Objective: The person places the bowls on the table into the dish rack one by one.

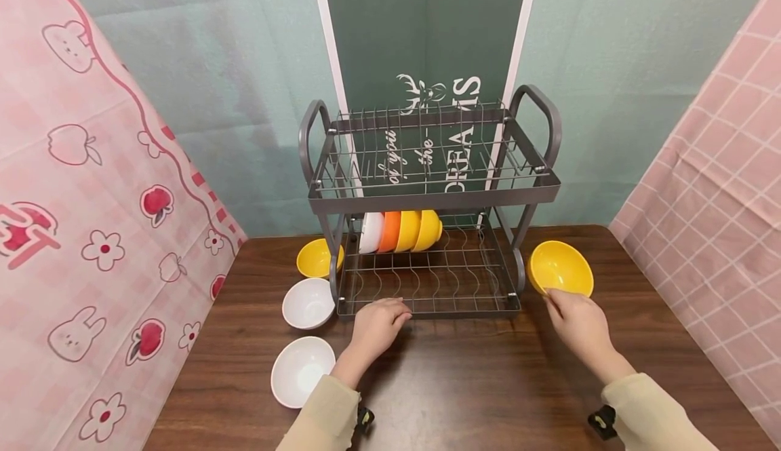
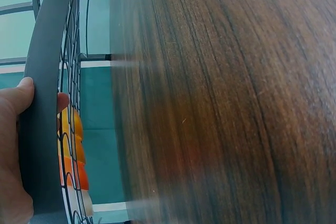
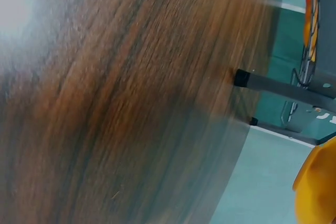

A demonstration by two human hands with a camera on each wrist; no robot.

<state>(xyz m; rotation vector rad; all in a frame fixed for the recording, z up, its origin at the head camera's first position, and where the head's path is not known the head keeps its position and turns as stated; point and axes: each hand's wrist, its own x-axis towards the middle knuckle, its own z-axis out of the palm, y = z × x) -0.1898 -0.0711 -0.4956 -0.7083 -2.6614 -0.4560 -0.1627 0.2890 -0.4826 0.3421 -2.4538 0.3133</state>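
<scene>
One bowl [image 1: 561,266]: right of rack [image 1: 434,201], right grip [image 1: 579,323] clamped on it; loose pinching could have dropped it.
Rack: left grip [image 1: 377,327] clamped on it; tugging could have tipped it.

Most of view filled by wood-grained desk [image 3: 126,114]; yellow bowl [image 3: 317,187] cut off by lower right edge; grey rack [image 3: 326,40] seen at right, orange-toned bowls [image 3: 307,30] partly hidden by wires; teal backdrop [image 3: 257,182] seen beyond.

Table [image 1: 482,376]: brown, wood-grained. Left side: pink printed cloth [image 1: 128,288] showing rabbits, flowers and fruit. Right side: pink grid cloth [image 1: 726,213], white lines. Rear: pale green backdrop [image 1: 213,71]; dark green panel [image 1: 421,17], white-bordered, lettered in white.
</scene>
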